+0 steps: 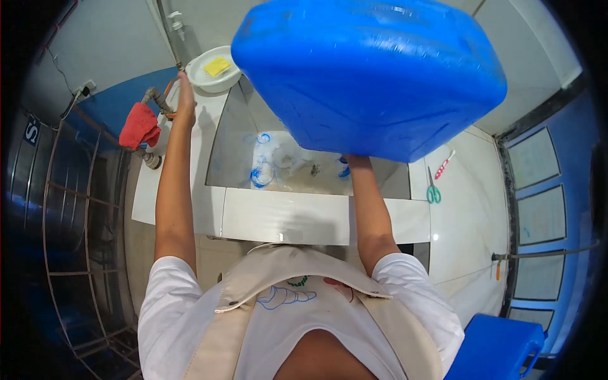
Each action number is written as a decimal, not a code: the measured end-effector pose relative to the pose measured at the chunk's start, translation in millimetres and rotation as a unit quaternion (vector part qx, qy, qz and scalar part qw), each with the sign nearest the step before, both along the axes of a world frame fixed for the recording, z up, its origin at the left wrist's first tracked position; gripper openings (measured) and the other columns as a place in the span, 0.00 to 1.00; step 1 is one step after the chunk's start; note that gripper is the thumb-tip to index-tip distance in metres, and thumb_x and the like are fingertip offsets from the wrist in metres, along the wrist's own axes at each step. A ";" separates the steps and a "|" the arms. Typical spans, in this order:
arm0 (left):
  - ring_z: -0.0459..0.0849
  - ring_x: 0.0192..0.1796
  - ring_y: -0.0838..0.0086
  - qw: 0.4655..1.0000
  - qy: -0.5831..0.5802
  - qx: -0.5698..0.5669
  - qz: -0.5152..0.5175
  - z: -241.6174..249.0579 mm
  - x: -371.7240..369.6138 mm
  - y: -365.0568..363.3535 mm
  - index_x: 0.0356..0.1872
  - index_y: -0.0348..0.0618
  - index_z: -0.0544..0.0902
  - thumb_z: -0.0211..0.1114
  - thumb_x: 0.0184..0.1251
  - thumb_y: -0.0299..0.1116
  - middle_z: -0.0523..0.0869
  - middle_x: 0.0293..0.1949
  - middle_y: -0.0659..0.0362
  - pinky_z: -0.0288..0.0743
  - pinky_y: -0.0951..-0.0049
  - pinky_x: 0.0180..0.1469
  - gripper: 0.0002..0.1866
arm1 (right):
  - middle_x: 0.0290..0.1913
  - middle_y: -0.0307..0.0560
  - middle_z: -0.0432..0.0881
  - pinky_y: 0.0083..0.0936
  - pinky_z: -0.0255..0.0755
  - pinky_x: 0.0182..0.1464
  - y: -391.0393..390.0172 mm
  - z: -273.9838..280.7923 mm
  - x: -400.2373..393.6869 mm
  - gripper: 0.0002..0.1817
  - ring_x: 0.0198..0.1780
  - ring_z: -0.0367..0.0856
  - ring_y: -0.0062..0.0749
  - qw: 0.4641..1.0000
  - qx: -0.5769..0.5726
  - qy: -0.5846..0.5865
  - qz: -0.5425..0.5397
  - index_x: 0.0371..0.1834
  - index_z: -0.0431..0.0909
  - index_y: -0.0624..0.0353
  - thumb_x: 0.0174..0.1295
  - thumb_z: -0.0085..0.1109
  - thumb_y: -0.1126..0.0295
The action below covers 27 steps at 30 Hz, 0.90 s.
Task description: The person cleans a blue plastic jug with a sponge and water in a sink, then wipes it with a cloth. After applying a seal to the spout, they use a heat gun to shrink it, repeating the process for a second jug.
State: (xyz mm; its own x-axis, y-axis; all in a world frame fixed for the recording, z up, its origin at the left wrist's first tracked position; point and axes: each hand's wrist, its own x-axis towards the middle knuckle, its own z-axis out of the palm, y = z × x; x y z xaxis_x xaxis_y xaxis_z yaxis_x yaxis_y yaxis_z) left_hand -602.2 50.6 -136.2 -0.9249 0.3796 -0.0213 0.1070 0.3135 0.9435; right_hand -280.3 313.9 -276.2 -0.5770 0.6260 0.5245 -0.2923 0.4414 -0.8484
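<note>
A large blue plastic jerry can point(380, 82) is tilted above the sink point(218, 145). My right hand point(356, 161) reaches under its lower edge and holds it up; the can hides most of the fingers. My left hand point(185, 101) is stretched out at the far left of the counter, beside the grey pipe with a tap point(152, 96). Its fingers look straight, seen edge-on, with nothing visible in them. In the sink, several clear pieces with blue rims point(261, 174) lie in shallow cloudy water.
A red cloth point(140, 125) hangs over the pipe. Behind the sink stand a white basin point(202, 79) with a yellow sponge point(217, 66) and a pump bottle point(179, 28). Green-handled scissors point(433, 193) and a pink-white brush point(445, 166) lie right. Another blue container point(494, 348) stands lower right.
</note>
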 end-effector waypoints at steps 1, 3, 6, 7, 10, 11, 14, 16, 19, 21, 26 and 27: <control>0.49 0.70 0.60 0.986 -0.005 0.163 -0.030 7.6 3.5 7.8 0.69 0.40 0.41 0.28 0.61 0.68 0.48 0.69 0.47 0.47 0.51 0.65 0.45 | 0.59 0.54 0.67 0.38 0.56 0.63 0.0 3.7 2.1 0.25 0.60 0.63 0.43 0.993 0.086 -0.071 -0.049 0.59 0.64 0.61 0.64 0.41 0.57; 0.43 0.72 0.61 0.899 -0.053 0.430 -0.064 12.1 15.7 32.7 0.69 0.42 0.39 0.22 0.60 0.70 0.44 0.70 0.50 0.33 0.58 0.69 0.46 | 0.59 0.54 0.68 0.37 0.58 0.62 -5.1 9.0 1.9 0.24 0.59 0.65 0.43 0.934 0.250 -0.210 -0.146 0.59 0.64 0.61 0.65 0.40 0.58; 0.43 0.71 0.63 0.883 -0.013 0.464 -0.065 -41.5 57.6 97.2 0.69 0.44 0.40 0.29 0.67 0.62 0.43 0.70 0.51 0.34 0.67 0.70 0.39 | 0.58 0.53 0.68 0.36 0.60 0.61 -16.5 14.6 -3.5 0.23 0.58 0.66 0.42 0.820 0.397 -0.329 -0.248 0.59 0.64 0.60 0.65 0.39 0.58; 0.43 0.71 0.63 0.896 -0.020 0.441 -0.055 -44.7 65.1 93.3 0.69 0.42 0.41 0.28 0.67 0.62 0.43 0.70 0.51 0.34 0.66 0.70 0.39 | 0.59 0.51 0.67 0.35 0.61 0.60 -24.9 7.9 -1.2 0.24 0.58 0.66 0.40 0.963 0.177 -0.154 -0.133 0.61 0.62 0.59 0.67 0.36 0.58; 0.43 0.71 0.65 0.929 -0.041 0.367 -0.026 -50.3 78.8 83.4 0.67 0.36 0.43 0.26 0.68 0.61 0.46 0.69 0.49 0.35 0.64 0.71 0.40 | 0.60 0.48 0.67 0.34 0.62 0.59 -8.4 28.3 38.5 0.24 0.57 0.66 0.38 0.987 -0.135 0.054 0.070 0.62 0.60 0.58 0.68 0.32 0.58; 0.43 0.71 0.65 0.930 -0.042 0.364 -0.038 -48.8 73.9 89.4 0.67 0.36 0.43 0.26 0.68 0.61 0.46 0.69 0.49 0.35 0.64 0.71 0.40 | 0.59 0.48 0.67 0.34 0.63 0.58 -6.2 35.8 54.7 0.23 0.57 0.66 0.38 0.963 -0.219 0.063 0.142 0.62 0.60 0.58 0.68 0.33 0.59; 0.45 0.71 0.65 0.877 -0.089 0.468 -0.059 -48.6 57.5 117.0 0.69 0.43 0.42 0.29 0.65 0.65 0.47 0.69 0.52 0.38 0.67 0.70 0.41 | 0.60 0.49 0.66 0.33 0.63 0.59 -0.4 45.9 73.4 0.23 0.58 0.66 0.38 0.985 -0.083 -0.145 0.048 0.62 0.60 0.58 0.68 0.32 0.58; 0.46 0.70 0.65 0.857 -0.113 0.496 -0.082 -46.7 86.5 132.2 0.69 0.46 0.41 0.30 0.64 0.66 0.48 0.70 0.53 0.39 0.68 0.70 0.42 | 0.60 0.49 0.66 0.34 0.62 0.60 -17.4 33.0 55.4 0.24 0.59 0.65 0.38 0.987 -0.151 -0.035 0.031 0.62 0.60 0.58 0.68 0.32 0.57; 0.46 0.70 0.63 0.828 -0.118 0.480 -0.263 -40.4 178.1 134.0 0.69 0.47 0.40 0.31 0.60 0.70 0.47 0.70 0.54 0.36 0.62 0.70 0.45 | 0.62 0.50 0.65 0.34 0.61 0.61 -22.2 51.4 75.4 0.25 0.60 0.64 0.38 0.926 -0.341 0.149 0.068 0.63 0.59 0.58 0.68 0.32 0.55; 0.46 0.71 0.62 0.881 -0.172 0.394 -0.198 -24.4 189.7 119.4 0.70 0.47 0.39 0.33 0.60 0.70 0.47 0.69 0.56 0.35 0.60 0.69 0.45 | 0.62 0.49 0.64 0.33 0.61 0.61 -28.6 65.8 94.8 0.26 0.60 0.64 0.37 0.852 -0.455 0.232 0.116 0.63 0.59 0.58 0.68 0.32 0.54; 0.47 0.70 0.60 0.794 -0.007 0.362 -0.488 24.7 279.6 85.5 0.69 0.45 0.37 0.45 0.54 0.70 0.49 0.68 0.52 0.38 0.60 0.69 0.52 | 0.62 0.48 0.65 0.35 0.63 0.60 -54.7 103.6 150.3 0.26 0.60 0.65 0.38 0.888 -0.374 0.251 0.095 0.64 0.58 0.56 0.68 0.31 0.53; 0.49 0.69 0.59 0.803 0.035 0.346 -0.484 24.2 291.9 82.5 0.68 0.44 0.37 0.53 0.51 0.67 0.50 0.67 0.50 0.42 0.61 0.68 0.55 | 0.62 0.48 0.65 0.35 0.63 0.60 -59.1 103.1 159.9 0.26 0.60 0.65 0.38 0.891 -0.366 0.259 0.074 0.64 0.58 0.56 0.68 0.31 0.53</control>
